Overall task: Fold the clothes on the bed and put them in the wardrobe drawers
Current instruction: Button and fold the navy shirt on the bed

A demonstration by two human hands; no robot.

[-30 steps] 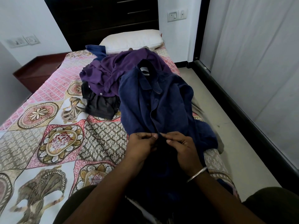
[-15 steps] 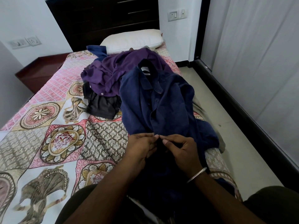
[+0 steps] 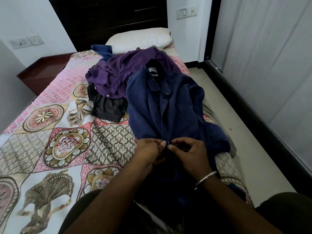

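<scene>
A navy blue collared shirt (image 3: pixel 170 105) lies front-up along the right side of the bed (image 3: pixel 55 141), collar toward the pillow, hem toward me. My left hand (image 3: pixel 148 151) and my right hand (image 3: pixel 189 152) meet at its button strip low on the front, each pinching the fabric; a small button shows between the fingertips. Behind it lies a crumpled purple shirt (image 3: pixel 121 71), with a black garment (image 3: pixel 108 107) under its near edge and a blue garment (image 3: pixel 103 49) by the pillow.
A white pillow (image 3: pixel 140 39) lies at the head of the bed against a dark headboard with drawers (image 3: pixel 109 17). A dark red side table (image 3: pixel 43 71) stands at the left. Bare floor (image 3: pixel 249 149) runs along the right, bordered by grey sliding panels (image 3: pixel 273 65).
My fingers have shifted slightly on the shirt's button strip, and a button now shows between the fingertips. The clothes pile has not moved.
</scene>
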